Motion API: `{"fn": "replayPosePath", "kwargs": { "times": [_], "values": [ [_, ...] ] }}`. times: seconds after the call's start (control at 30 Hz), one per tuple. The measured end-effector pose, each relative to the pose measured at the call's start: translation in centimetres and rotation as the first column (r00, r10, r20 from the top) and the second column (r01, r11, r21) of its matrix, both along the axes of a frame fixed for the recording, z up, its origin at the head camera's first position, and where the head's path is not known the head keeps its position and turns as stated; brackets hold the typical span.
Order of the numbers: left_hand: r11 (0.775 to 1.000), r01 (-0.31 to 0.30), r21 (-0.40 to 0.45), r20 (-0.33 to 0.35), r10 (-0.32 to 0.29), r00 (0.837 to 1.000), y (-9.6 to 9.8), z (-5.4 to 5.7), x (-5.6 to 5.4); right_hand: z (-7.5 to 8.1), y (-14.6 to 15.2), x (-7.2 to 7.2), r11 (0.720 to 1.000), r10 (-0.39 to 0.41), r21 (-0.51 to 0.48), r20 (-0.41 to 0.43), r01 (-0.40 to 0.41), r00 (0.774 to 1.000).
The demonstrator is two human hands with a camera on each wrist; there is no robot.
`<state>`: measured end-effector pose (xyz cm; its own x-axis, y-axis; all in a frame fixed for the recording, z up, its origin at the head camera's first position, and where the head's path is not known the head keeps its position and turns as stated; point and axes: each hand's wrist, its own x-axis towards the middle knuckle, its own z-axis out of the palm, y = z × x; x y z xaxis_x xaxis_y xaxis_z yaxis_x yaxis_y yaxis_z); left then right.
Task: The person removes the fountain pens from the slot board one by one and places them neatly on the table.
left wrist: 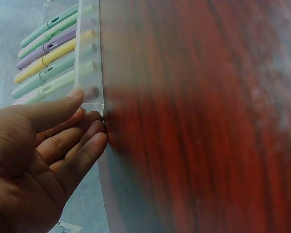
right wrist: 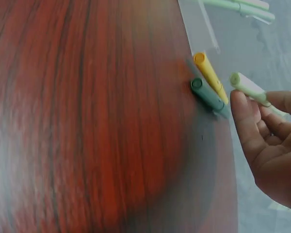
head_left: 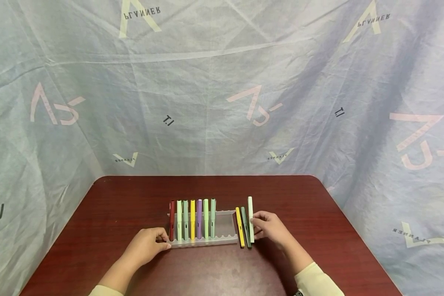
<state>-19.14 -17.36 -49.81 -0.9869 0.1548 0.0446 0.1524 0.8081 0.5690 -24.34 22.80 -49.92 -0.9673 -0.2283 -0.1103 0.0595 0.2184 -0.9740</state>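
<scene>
A clear plastic pen rack (head_left: 225,240) stands on the table, its left part filled with a row of pens: dark red (head_left: 172,222), yellow (head_left: 193,220), purple (head_left: 199,220) and several pale green ones. My left hand (head_left: 146,246) holds the rack's near left corner, thumb against the front wall (left wrist: 89,63) and fingers curled at its end. Just beyond the rack's right end, my right hand (head_left: 273,228) pinches a pale green pen (head_left: 250,216) between thumb and fingertips. Beside that pen lie a yellow pen (head_left: 240,226) and a dark green pen (head_left: 246,230).
The notched slots at the rack's right side hold no pens. Dark red wood-grain tabletop (head_left: 207,275) surrounds the rack. Pale printed cloth (head_left: 207,102) hangs behind the table and along both sides.
</scene>
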Motion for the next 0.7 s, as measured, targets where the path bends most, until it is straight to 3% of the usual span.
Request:
{"fn": "replayPosePath", "kwargs": {
  "times": [0.3, 0.7],
  "values": [
    [1.000, -0.004, -0.013, -0.002, 0.004, 1.000, 0.0, 0.1, 0.1, -1.0, 0.9, -0.3, 0.978, -0.068, 0.198, -0.008, 0.068, 0.998],
    [1.000, -0.003, -0.013, 0.004, 0.003, 1.000, 0.1, 0.0, 0.0, -1.9, 0.2, -0.8, 0.967, -0.109, 0.238, 0.045, 0.095, 0.993]
  ]
}}
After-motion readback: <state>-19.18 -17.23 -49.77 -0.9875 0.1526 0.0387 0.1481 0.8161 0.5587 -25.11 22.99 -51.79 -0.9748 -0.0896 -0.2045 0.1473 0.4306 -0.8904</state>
